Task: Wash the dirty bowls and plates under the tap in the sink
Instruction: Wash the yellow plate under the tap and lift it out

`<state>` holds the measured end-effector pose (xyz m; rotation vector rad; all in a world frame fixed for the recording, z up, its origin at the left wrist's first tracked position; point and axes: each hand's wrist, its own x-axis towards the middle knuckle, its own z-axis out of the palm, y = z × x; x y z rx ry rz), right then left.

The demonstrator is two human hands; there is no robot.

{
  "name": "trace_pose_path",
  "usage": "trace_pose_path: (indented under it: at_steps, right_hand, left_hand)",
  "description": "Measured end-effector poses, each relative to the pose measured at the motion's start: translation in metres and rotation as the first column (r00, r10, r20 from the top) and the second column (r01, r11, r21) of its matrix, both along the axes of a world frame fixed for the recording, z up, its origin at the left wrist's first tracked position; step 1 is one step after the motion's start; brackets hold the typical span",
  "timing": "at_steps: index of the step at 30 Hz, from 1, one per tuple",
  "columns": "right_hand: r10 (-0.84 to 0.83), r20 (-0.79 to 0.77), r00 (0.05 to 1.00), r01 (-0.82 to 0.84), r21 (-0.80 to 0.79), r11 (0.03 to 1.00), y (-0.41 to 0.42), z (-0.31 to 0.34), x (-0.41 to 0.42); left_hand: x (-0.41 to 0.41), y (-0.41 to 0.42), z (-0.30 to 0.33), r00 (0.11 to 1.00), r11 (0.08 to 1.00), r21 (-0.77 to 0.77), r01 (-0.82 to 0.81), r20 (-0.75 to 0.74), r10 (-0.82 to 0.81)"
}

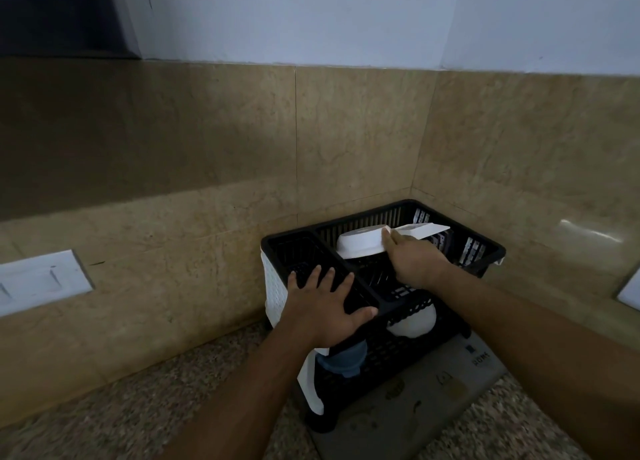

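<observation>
A white bowl (362, 242), turned upside down and tilted, is gripped at its rim by the right hand (414, 259) over the large compartment of a black rack (381, 307). A white plate (424, 231) lies just beyond those fingers. The left hand (325, 307) is laid flat, fingers spread apart, on the rack's near edge.

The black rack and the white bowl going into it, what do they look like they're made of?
The black rack: probably moulded plastic, matte, with thin slotted walls. The white bowl, held by the right hand: smooth and opaque, ceramic or melamine; the dim light leaves it open.
</observation>
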<state>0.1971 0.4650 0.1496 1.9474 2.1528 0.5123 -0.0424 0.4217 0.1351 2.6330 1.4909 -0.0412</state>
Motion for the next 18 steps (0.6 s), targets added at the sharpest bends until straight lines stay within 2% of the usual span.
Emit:
trace_pose_path:
  at_steps: [4, 7, 9, 13, 18]
  right_hand:
    - [-0.075, -0.238, 0.968, 0.036, -0.162, 0.986, -0.001, 0.005, -0.002]
    - [-0.151, -0.420, 0.895, 0.049, -0.243, 0.969, -0.011, 0.004, -0.002]
    - [-0.162, -0.528, 0.834, 0.057, -0.209, 0.976, -0.022, 0.008, -0.001]
    - [-0.083, -0.736, 0.671, 0.108, -0.014, 0.994, -0.073, 0.022, 0.010]
    - [-0.200, -0.812, 0.548, 0.252, -0.067, 0.965, -0.164, 0.019, 0.040]
  left_hand:
    - [0.002, 0.001, -0.001, 1.000, 1.000, -0.007, -0.001, -0.002, 0.001]
    - [0.002, 0.000, -0.001, 1.000, 1.000, -0.006, -0.004, -0.002, 0.004]
    - [0.002, 0.000, -0.001, 1.000, 1.000, -0.001, -0.004, 0.002, 0.004]
    - [0.004, 0.000, 0.002, 1.000, 1.000, -0.016, -0.002, -0.004, 0.002]
    - [0.004, -0.008, 0.011, 1.000, 0.999, -0.033, -0.017, 0.015, 0.018]
